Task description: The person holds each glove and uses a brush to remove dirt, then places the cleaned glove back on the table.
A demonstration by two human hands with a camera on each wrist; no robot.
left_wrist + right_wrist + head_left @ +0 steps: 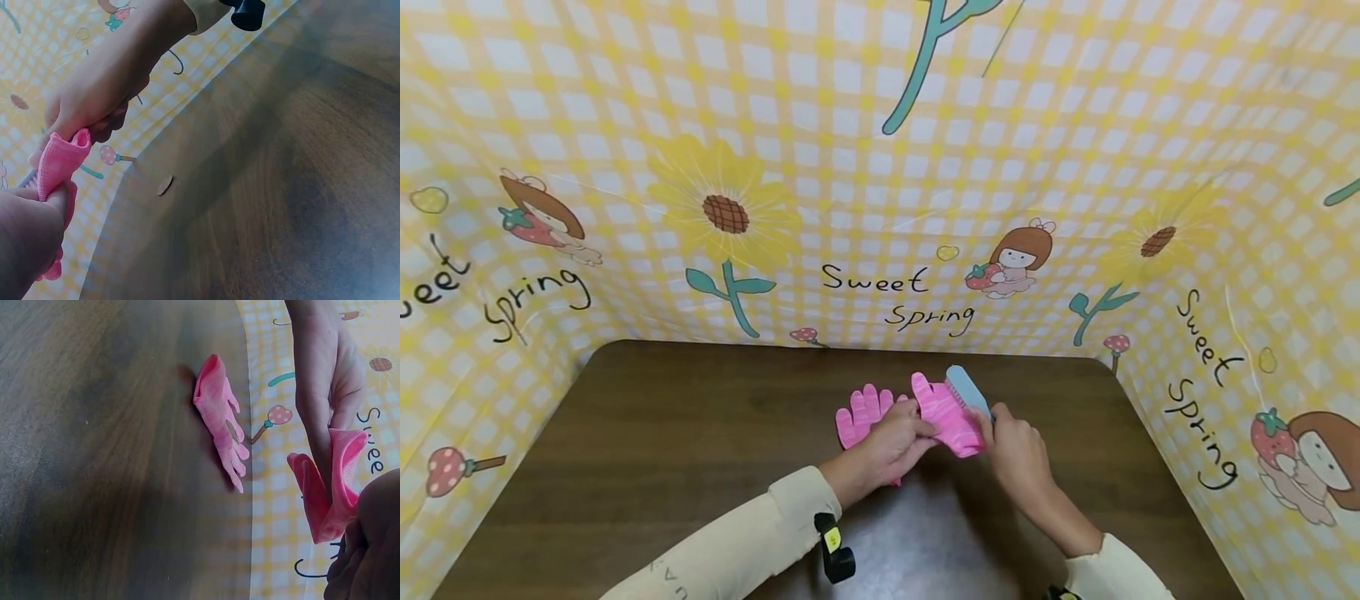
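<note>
Above the table, my left hand [891, 442] grips a pink knit glove [947, 417], with the thumb on the glove's upper side. My right hand [1018, 454] holds a light blue brush [967, 390] by its handle end, and the bristles lie against the held glove. In the left wrist view, the glove's open cuff [65, 153] faces my right hand [94, 94], which hides most of the brush. A second pink glove [856, 421] lies flat on the table beyond my left hand, partly covered by it in the head view; the right wrist view shows that glove [217, 409] whole.
The dark wooden table [700, 467] is enclosed at the back and both sides by a yellow checked cloth [850, 192] printed with flowers and figures. A black strap device [835, 550] hangs at my left sleeve.
</note>
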